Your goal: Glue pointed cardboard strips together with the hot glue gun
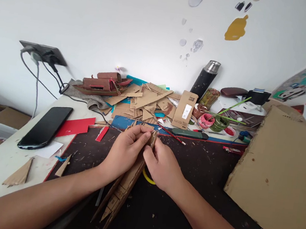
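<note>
Both of my hands are closed on a long, narrow cardboard piece (pixel 126 185) with folded or joined sides. Its pointed, open end slants down toward me over the dark mat. My left hand (pixel 126 150) grips the far end from the left, thumb on top. From the right, my right hand (pixel 163 164) pinches the same end with thumb and fingers. My fingertips nearly meet there and partly hide the end. A yellow ring (pixel 148 178) shows on the mat beneath my right hand.
Cardboard scraps (pixel 151 101), a model boat (pixel 97 85), paint jars (pixel 205 121), a utility knife (pixel 189 134) and a thermos (pixel 206 80) lie or stand at the back. A phone (pixel 45 127) lies left on the table; a large cardboard sheet (pixel 275 181) is at right.
</note>
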`<control>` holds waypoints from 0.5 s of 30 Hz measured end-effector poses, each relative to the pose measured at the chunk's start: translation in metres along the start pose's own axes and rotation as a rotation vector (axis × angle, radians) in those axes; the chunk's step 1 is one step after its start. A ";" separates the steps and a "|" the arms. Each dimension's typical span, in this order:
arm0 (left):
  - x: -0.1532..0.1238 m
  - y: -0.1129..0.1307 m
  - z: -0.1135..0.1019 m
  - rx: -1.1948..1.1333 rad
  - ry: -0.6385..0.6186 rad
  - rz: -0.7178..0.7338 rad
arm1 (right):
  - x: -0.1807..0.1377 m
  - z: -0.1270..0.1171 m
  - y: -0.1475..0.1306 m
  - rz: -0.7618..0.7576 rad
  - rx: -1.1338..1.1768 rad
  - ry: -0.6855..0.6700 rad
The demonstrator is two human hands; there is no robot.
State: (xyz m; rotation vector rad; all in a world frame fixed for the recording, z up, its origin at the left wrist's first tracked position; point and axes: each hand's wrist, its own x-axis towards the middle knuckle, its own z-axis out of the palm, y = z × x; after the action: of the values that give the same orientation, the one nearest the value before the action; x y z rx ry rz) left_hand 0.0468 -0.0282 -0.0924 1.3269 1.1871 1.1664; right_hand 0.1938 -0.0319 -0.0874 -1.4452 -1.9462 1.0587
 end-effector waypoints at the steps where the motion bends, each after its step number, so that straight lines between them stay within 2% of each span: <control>1: 0.000 0.000 0.000 0.004 0.001 0.002 | 0.000 0.000 0.000 -0.002 0.000 0.001; 15: -0.002 0.003 0.001 0.032 0.001 0.029 | -0.001 -0.002 -0.003 0.006 0.005 -0.022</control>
State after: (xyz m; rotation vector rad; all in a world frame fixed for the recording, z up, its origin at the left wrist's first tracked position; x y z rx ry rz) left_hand 0.0474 -0.0301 -0.0899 1.3721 1.1956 1.1729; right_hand 0.1943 -0.0329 -0.0841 -1.4433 -1.9542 1.0852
